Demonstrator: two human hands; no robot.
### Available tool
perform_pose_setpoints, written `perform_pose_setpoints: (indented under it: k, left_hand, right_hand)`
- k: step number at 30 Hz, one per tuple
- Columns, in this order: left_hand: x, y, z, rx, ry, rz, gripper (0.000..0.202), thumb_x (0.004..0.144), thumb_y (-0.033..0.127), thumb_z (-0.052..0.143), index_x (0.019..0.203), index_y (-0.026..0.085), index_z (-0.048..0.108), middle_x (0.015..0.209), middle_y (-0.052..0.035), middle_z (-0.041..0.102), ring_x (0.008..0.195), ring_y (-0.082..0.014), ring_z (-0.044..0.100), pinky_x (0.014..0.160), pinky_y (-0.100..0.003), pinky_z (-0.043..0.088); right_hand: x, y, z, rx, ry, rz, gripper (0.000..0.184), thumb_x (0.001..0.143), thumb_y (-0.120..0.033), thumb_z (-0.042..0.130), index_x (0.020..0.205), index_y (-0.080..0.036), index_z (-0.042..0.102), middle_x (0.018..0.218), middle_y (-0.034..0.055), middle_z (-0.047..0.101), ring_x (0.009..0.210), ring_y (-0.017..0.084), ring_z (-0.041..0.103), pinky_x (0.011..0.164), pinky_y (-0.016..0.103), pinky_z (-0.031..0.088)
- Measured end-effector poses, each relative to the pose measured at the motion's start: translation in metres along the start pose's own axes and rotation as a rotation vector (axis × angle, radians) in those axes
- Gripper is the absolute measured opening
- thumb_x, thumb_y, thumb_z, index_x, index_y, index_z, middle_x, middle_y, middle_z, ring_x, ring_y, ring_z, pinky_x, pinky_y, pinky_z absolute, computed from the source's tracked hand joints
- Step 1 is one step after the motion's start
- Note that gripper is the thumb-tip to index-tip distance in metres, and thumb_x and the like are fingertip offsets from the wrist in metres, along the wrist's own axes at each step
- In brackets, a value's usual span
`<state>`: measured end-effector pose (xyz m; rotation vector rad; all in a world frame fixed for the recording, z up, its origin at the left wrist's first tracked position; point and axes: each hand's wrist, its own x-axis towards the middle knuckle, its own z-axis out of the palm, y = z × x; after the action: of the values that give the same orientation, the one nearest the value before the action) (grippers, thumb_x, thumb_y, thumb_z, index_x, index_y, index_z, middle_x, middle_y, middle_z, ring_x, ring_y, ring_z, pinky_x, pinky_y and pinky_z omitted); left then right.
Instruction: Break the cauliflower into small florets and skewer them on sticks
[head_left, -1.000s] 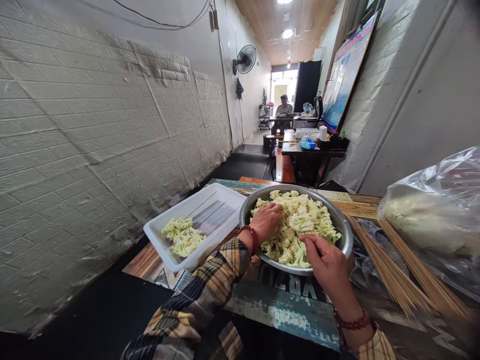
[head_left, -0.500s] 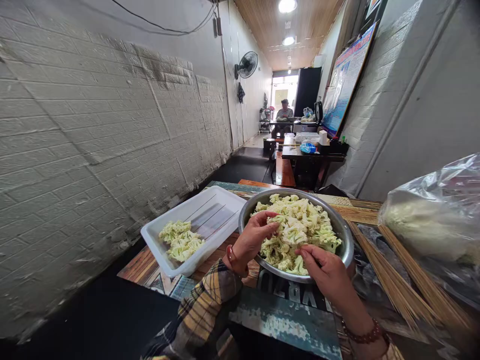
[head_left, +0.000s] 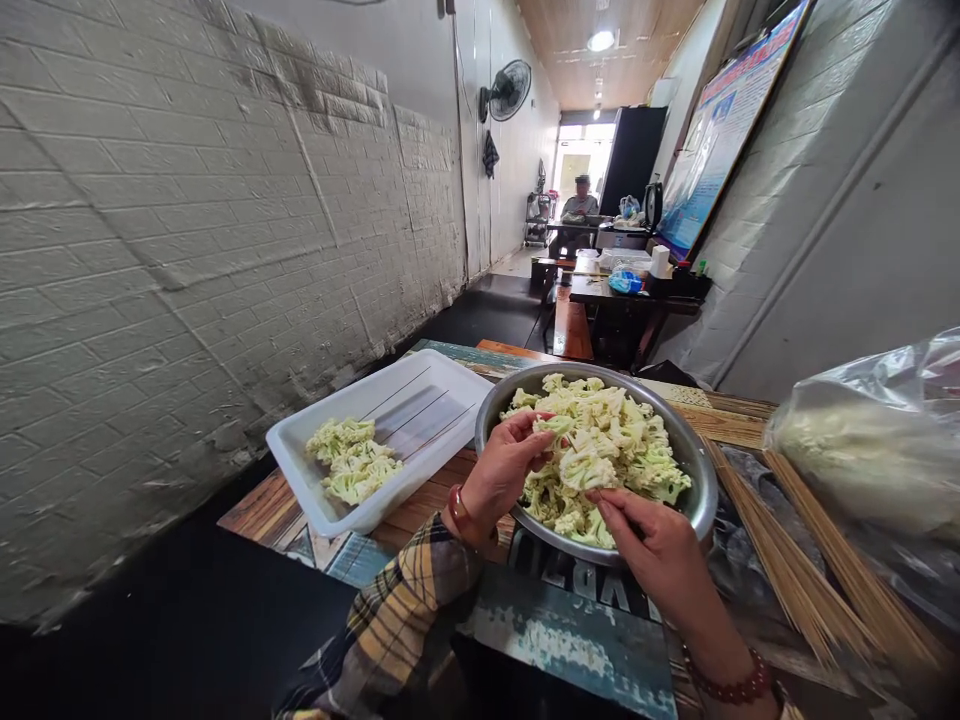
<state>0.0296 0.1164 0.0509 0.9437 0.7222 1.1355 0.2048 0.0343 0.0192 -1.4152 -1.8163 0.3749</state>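
My left hand (head_left: 510,465) is closed around a pale green cauliflower floret (head_left: 553,428), held over a metal bowl (head_left: 705,490). My right hand (head_left: 649,530) pinches a thin bamboo skewer, mostly hidden, just below another cauliflower floret (head_left: 589,468) that appears to be threaded on it. The skewer's tip points up toward the floret in my left hand. Loose cauliflower pieces (head_left: 637,430) heap the bowl beneath both hands. Left of the bowl, a white plastic tray (head_left: 292,480) holds skewered cauliflower (head_left: 356,465), with thin sticks lying toward its far right side.
Bundles of bamboo skewers (head_left: 787,550) lie right of the bowl, beside a clear plastic bag (head_left: 877,440) of pale contents. A brick-patterned wall (head_left: 187,250) runs along the left. Farther back are a cluttered table (head_left: 637,290) and a seated person (head_left: 581,205).
The view has shifted slightly. My left hand has turned its floret a little, bringing it close to the skewer's tip. My right hand keeps its pinch over the bowl.
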Motion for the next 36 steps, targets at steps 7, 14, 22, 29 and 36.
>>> perform_pose_setpoints:
  k: [7, 14, 22, 29, 36]
  left_hand:
    - [0.0003, -0.0043, -0.0006, 0.110, 0.010, 0.082, 0.033, 0.067, 0.027, 0.072, 0.096, 0.015, 0.061, 0.071, 0.0013, 0.058, 0.055, -0.0055, 0.047, 0.050, -0.019, 0.031]
    - [-0.0031, -0.0021, 0.0009, 0.171, 0.026, 0.140, 0.026, 0.070, 0.025, 0.069, 0.094, 0.015, 0.062, 0.066, 0.0031, 0.053, 0.053, -0.0051, 0.040, 0.048, -0.019, 0.028]
    - [-0.0037, -0.0047, -0.0003, 0.183, 0.052, 0.176, 0.024, 0.069, 0.021, 0.069, 0.091, 0.014, 0.063, 0.063, 0.0043, 0.049, 0.051, -0.0042, 0.038, 0.046, -0.018, 0.026]
    - [-0.0048, -0.0045, 0.0005, 0.163, 0.048, 0.152, 0.024, 0.069, 0.022, 0.069, 0.090, 0.014, 0.062, 0.060, 0.0053, 0.049, 0.049, -0.0039, 0.037, 0.045, -0.018, 0.026]
    - [-0.0058, -0.0038, 0.0012, 0.197, 0.040, 0.145, 0.023, 0.069, 0.022, 0.068, 0.090, 0.014, 0.063, 0.058, 0.0059, 0.048, 0.048, -0.0042, 0.036, 0.045, -0.019, 0.025]
  right_hand:
    - [0.0016, -0.0019, 0.0009, -0.021, 0.006, -0.002, 0.030, 0.091, -0.037, 0.046, 0.095, -0.022, 0.072, 0.098, 0.0055, 0.074, 0.087, 0.023, 0.070, 0.080, 0.036, 0.055]
    - [0.0011, -0.0040, 0.0001, -0.042, -0.019, 0.007, 0.030, 0.092, -0.036, 0.045, 0.097, -0.023, 0.071, 0.099, 0.0033, 0.074, 0.089, 0.022, 0.070, 0.079, 0.034, 0.055]
    - [-0.0002, -0.0013, 0.0038, -0.072, 0.000, 0.018, 0.029, 0.091, -0.036, 0.046, 0.094, -0.023, 0.071, 0.097, 0.0026, 0.075, 0.087, 0.022, 0.070, 0.083, 0.035, 0.053]
    - [-0.0005, -0.0007, 0.0051, -0.100, 0.016, 0.001, 0.029, 0.092, -0.036, 0.045, 0.091, -0.023, 0.071, 0.097, 0.0028, 0.075, 0.088, 0.021, 0.070, 0.080, 0.033, 0.054]
    - [0.0000, -0.0021, 0.0047, -0.128, 0.019, -0.014, 0.030, 0.092, -0.035, 0.043, 0.089, -0.023, 0.070, 0.094, 0.0029, 0.075, 0.083, 0.021, 0.071, 0.078, 0.032, 0.054]
